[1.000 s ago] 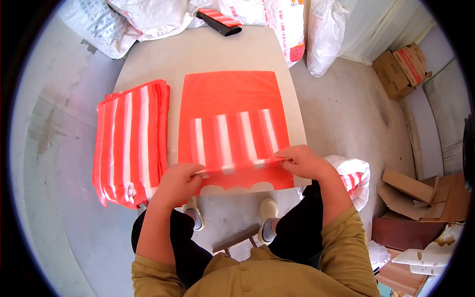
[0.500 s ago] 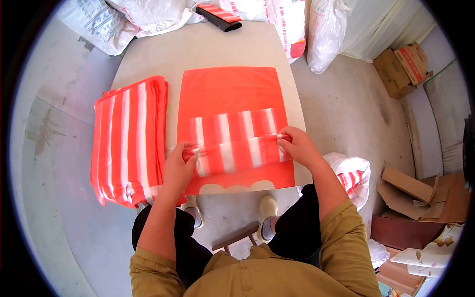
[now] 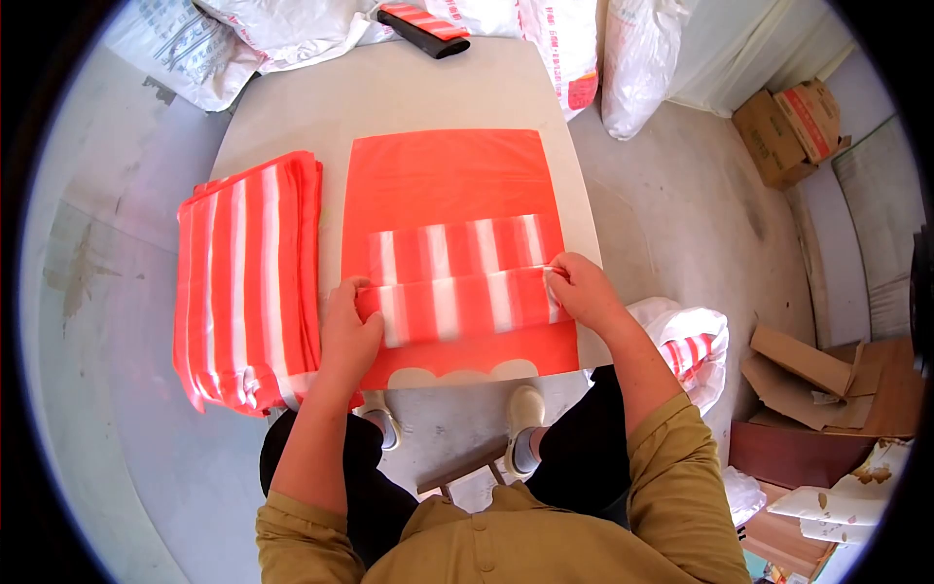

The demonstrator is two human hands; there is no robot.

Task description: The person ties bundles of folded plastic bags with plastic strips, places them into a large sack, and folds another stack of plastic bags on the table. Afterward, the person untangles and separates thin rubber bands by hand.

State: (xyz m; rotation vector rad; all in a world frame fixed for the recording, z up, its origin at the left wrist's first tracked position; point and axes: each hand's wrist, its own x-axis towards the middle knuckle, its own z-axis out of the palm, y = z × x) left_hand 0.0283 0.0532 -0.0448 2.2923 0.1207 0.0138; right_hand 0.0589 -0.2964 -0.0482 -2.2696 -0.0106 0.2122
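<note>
A plain red sheet (image 3: 443, 175) with a scalloped lower edge lies flat on the table (image 3: 486, 88). On its lower half rests a red and white striped piece (image 3: 467, 307), its near part folded up and over. My left hand (image 3: 352, 326) pinches the left end of that fold, thumb on top. At the right end, my right hand (image 3: 581, 292) grips the fold between thumb and fingers. To the left of the sheet is a thick stack of striped pieces (image 3: 248, 282), touched by neither hand.
A black roll with a striped piece (image 3: 423, 31) lies at the table's far edge, before white sacks (image 3: 292, 29). An open white bag (image 3: 702, 336) with striped pieces stands at the right, and cardboard boxes (image 3: 778, 136) sit farther off.
Both hands have moved away from my body, carrying the near edge of the striped piece up and over into a fold. Over the last half second they have shifted only slightly.
</note>
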